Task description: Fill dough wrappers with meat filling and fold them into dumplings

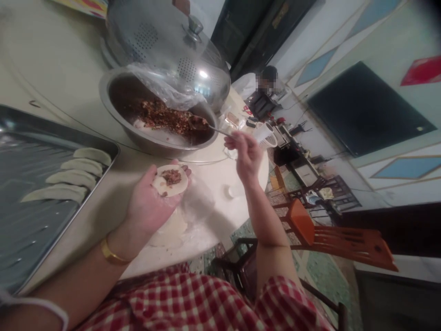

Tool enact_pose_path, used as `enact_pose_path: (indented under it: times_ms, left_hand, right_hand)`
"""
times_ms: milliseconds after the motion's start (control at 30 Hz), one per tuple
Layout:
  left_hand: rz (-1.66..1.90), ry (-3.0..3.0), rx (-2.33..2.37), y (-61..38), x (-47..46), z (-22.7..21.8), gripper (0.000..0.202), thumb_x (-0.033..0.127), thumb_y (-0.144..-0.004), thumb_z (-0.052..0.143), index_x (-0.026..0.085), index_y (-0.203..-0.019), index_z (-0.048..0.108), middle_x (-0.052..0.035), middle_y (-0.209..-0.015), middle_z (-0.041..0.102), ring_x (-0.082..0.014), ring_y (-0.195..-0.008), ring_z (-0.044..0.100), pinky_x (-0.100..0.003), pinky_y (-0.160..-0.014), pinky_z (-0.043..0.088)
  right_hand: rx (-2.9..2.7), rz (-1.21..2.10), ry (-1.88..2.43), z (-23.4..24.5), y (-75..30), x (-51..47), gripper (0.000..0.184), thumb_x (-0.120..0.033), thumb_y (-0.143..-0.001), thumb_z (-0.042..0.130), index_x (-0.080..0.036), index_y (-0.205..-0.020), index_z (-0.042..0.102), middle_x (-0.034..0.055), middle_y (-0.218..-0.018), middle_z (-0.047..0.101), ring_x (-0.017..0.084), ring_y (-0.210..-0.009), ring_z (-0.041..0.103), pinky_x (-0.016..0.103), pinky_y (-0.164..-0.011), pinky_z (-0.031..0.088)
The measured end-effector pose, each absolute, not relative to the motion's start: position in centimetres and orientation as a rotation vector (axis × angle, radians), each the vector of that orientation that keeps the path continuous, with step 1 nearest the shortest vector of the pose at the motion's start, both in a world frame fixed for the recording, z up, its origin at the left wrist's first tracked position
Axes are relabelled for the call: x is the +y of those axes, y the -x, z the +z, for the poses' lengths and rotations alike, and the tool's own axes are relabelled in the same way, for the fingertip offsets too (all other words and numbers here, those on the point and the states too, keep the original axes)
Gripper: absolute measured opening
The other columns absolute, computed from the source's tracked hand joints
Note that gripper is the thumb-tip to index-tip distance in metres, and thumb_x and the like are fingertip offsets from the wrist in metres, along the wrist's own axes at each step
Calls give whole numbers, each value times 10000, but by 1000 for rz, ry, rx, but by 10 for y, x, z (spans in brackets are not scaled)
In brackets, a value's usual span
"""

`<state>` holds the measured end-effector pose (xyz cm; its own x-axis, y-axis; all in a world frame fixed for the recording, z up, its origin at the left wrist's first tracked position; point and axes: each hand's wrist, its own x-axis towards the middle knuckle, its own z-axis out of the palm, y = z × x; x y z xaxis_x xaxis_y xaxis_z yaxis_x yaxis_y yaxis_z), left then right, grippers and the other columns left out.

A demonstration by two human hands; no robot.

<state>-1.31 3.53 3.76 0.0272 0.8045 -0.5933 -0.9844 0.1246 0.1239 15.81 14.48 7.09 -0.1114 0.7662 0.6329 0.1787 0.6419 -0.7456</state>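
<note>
Left hand (149,202), head view: palm up, cupped, holding one round wrapper (172,190) with filling (171,176) at its centre. Right hand (245,154): fingers closed on a spoon (220,131), its shaft slanting leftward from our grip into the metal bowl (161,151). We list the wrapper left of the right hand, nearer us than the bowl; folded dumplings (81,165), on the tray (37,234), further left.

Dark screen (372,108) on pale wall (420,34); blue diamond panels (409,167); orange chair (300,223), greenish patterned floor (322,269).
</note>
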Motion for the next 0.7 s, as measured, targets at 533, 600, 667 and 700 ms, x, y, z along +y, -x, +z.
enact_pose_path:
  times_ms: [533, 600, 667, 700]
  left_hand:
    - [1430, 371, 664, 8, 36, 40, 493, 413, -1037, 331, 47, -1187, 626, -163, -984, 727, -262, -985, 713, -368, -818, 611]
    - [1422, 377, 663, 9, 36, 40, 495, 416, -1037, 324, 50, -1163, 633, -153, -941, 728, -264, -963, 716, -371, -805, 612]
    - [1419, 364, 667, 10, 36, 38, 490, 410, -1038, 316, 59, -1121, 647, -148, -926, 732, -259, -945, 718, -373, -802, 612]
    - [1418, 354, 671, 10, 35, 38, 490, 407, -1039, 310, 63, -1101, 653, -148, -927, 734, -255, -938, 718, -372, -803, 612]
  right_hand:
    - [-1830, 905, 749, 70, -178, 57, 181, -356, -964, 619, -210, -915, 714, -28, -693, 782, 102, -583, 751, 185, -569, 643]
    - [-1857, 832, 761, 70, -178, 56, 196, -364, -971, 605, -204, -922, 705, -22, -690, 778, 108, -584, 752, 192, -565, 642]
    - [-1904, 704, 763, 70, -179, 56, 190, -344, -983, 585, -199, -941, 702, -12, -711, 777, 111, -606, 757, 200, -575, 642]
    - [-1938, 633, 753, 70, -179, 56, 182, -321, -989, 573, -198, -953, 702, -5, -727, 777, 111, -624, 758, 202, -584, 640]
